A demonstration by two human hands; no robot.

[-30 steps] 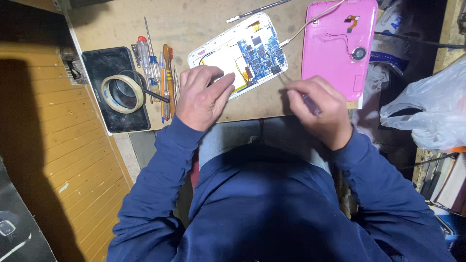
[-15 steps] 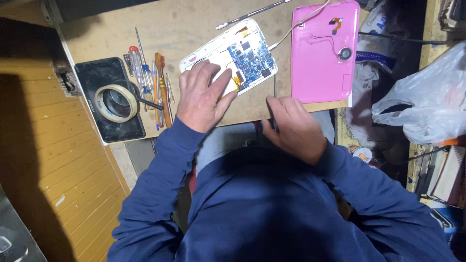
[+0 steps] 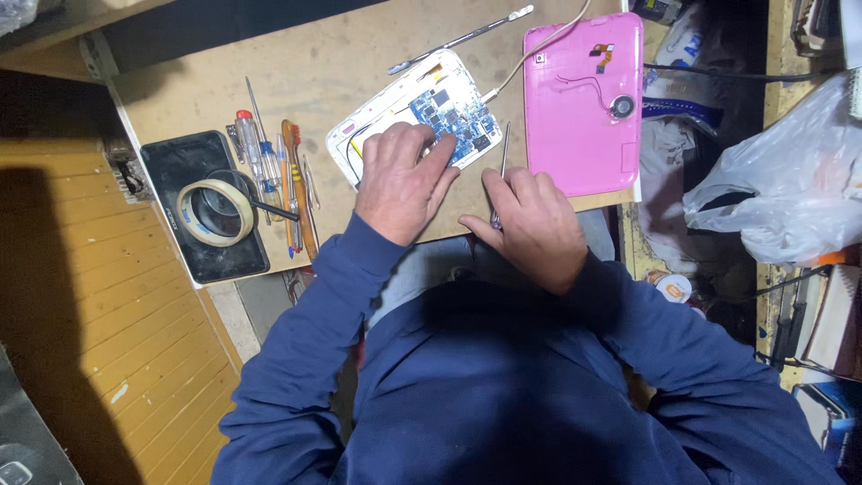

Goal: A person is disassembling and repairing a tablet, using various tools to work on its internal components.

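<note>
An opened white tablet (image 3: pixel 422 112) lies tilted on the wooden board (image 3: pixel 341 54), its blue circuit board (image 3: pixel 456 121) exposed. My left hand (image 3: pixel 401 180) rests flat on the tablet's near half, fingers spread. Just right of it, my right hand (image 3: pixel 530 224) grips thin metal tweezers (image 3: pixel 502 162) whose tips point up beside the tablet's right edge. A pink back cover (image 3: pixel 582 103) lies to the right, joined to the tablet by a thin wire.
Screwdrivers and hand tools (image 3: pixel 278 171) lie in a row left of the tablet. A roll of tape (image 3: pixel 215 211) sits on a black tablet (image 3: pixel 202 207). A metal tool (image 3: pixel 462 38) lies at the back. A plastic bag (image 3: pixel 781 189) is at the right.
My right hand has moved left, from the pink cover toward the white tablet, and the tweezers now stand beside the tablet's edge. My left hand stays on the tablet.
</note>
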